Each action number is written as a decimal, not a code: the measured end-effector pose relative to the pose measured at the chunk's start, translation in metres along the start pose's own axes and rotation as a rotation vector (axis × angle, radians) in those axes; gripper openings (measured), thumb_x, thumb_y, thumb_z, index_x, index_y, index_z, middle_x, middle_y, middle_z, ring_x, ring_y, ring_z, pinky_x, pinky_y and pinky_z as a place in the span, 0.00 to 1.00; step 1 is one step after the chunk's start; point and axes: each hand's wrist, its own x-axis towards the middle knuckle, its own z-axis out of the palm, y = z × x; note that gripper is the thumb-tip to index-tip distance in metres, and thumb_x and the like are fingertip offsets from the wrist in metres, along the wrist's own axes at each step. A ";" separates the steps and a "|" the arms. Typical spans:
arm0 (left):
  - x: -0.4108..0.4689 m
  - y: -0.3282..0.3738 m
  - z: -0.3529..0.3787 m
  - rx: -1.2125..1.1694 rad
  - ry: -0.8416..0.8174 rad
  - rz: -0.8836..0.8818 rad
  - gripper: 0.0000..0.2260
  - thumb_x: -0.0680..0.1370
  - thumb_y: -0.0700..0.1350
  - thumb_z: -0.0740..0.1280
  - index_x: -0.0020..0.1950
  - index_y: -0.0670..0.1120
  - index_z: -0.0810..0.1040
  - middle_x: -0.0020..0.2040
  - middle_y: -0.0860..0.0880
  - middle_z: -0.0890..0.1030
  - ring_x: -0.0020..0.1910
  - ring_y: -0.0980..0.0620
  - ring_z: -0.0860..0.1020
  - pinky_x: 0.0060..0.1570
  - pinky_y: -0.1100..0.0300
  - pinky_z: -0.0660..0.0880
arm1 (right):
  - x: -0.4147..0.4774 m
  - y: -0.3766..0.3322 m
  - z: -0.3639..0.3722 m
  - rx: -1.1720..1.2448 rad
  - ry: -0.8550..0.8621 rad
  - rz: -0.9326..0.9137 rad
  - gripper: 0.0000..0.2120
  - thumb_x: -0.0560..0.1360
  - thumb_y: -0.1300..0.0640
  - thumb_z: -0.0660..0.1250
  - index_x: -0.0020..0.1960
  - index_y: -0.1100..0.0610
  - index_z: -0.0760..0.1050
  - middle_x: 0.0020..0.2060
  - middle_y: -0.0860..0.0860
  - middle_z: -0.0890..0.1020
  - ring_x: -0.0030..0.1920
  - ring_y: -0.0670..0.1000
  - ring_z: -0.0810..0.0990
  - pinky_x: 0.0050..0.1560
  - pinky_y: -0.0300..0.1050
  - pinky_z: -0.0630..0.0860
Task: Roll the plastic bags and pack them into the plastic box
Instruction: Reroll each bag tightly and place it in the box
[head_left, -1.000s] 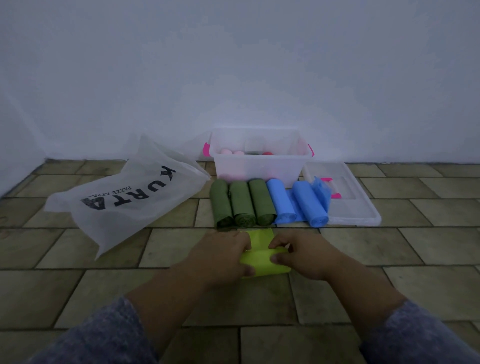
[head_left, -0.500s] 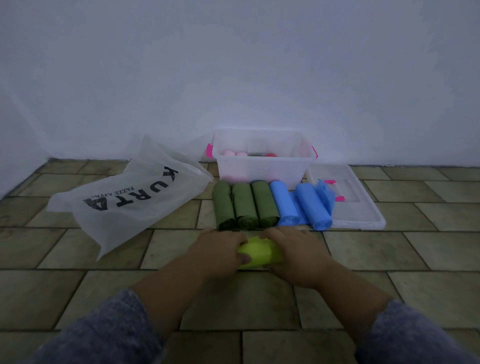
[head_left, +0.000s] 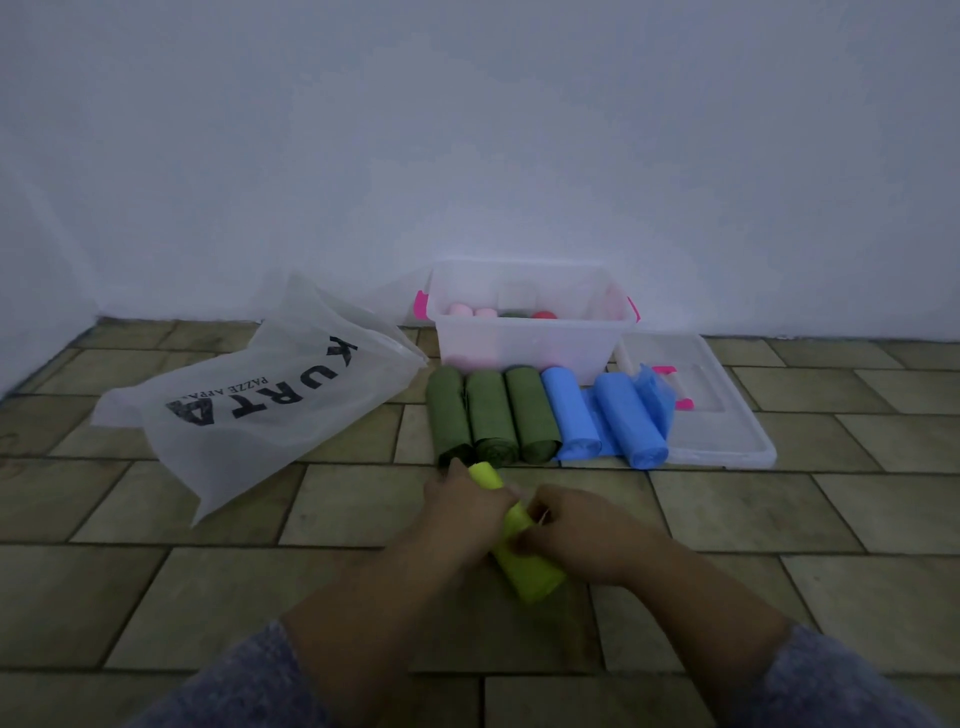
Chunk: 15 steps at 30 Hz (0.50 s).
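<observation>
Lime roll (head_left: 530, 566): thin plastic film, smooth, faint sheen. Dark green rolls (head_left: 488, 410): plastic film, matt, finely creased. Blue rolls (head_left: 571, 410): same thin plastic, slightly glossy, with a loose crinkled flap by the right one. Plastic box (head_left: 524, 343): hard translucent plastic, smooth, frosted look; its pink latches (head_left: 421, 305) are opaque plastic. Lid (head_left: 727, 431): clear hard plastic, smooth. White bag (head_left: 249, 405) with black print: semi-sheer, matt, cloth-like or frosted plastic, cannot tell which. Floor tiles (head_left: 156, 597): matt, stone-like, mottled, dark grout. Wall (head_left: 467, 130): painted, matt. Sleeves (head_left: 249, 686): grey knit cloth, fuzzy.
</observation>
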 end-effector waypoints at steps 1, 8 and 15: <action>-0.001 0.000 0.003 -0.021 0.033 0.008 0.36 0.77 0.53 0.65 0.78 0.47 0.49 0.76 0.42 0.55 0.71 0.41 0.63 0.62 0.54 0.66 | -0.004 -0.001 0.004 0.049 -0.015 -0.013 0.17 0.69 0.43 0.69 0.50 0.52 0.72 0.45 0.50 0.78 0.43 0.48 0.76 0.36 0.41 0.69; -0.002 0.009 0.004 -0.517 0.046 0.021 0.14 0.79 0.46 0.63 0.65 0.53 0.70 0.59 0.45 0.72 0.54 0.43 0.73 0.55 0.46 0.74 | -0.013 0.007 0.000 0.820 -0.125 0.006 0.15 0.70 0.49 0.71 0.51 0.57 0.75 0.47 0.54 0.83 0.48 0.54 0.82 0.53 0.54 0.77; 0.037 0.060 -0.018 -0.137 0.114 0.283 0.22 0.75 0.49 0.68 0.67 0.47 0.70 0.62 0.45 0.72 0.57 0.47 0.73 0.53 0.59 0.69 | 0.006 0.003 -0.050 1.184 -0.179 0.038 0.18 0.68 0.60 0.69 0.55 0.66 0.72 0.49 0.64 0.79 0.49 0.62 0.79 0.57 0.64 0.73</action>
